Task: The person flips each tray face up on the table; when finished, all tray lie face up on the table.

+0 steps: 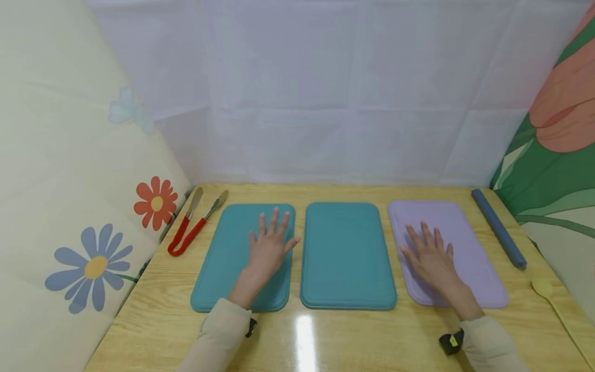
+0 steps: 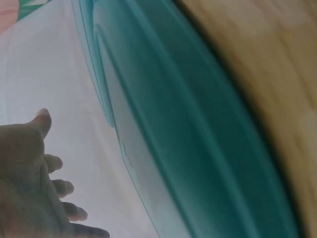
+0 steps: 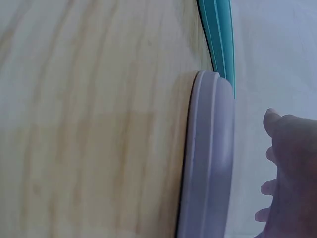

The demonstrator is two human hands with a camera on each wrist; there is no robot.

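Observation:
Three flat rectangular lidded boxes lie in a row on the wooden table. My left hand [image 1: 268, 248], fingers spread, is over the left teal box [image 1: 223, 258], with its thumb reaching past that box's right edge. In the left wrist view the palm appears above the teal lid, with a gap between them. My right hand [image 1: 431, 258] is spread over the lilac box [image 1: 469, 258] on the right. The right wrist view shows that hand raised off the lilac lid [image 3: 225, 134]. Between the hands lies a second teal box [image 1: 346, 258]. Neither hand holds anything.
Red-handled tongs [image 1: 188, 235] lie at the table's left edge. On the right are a dark blue rolled item [image 1: 499, 229] and a pale yellow long-handled spoon [image 1: 542, 287]. A white cloth [image 1: 297, 93] hangs behind the table [image 1: 362, 341], with flower-patterned sheets at both sides.

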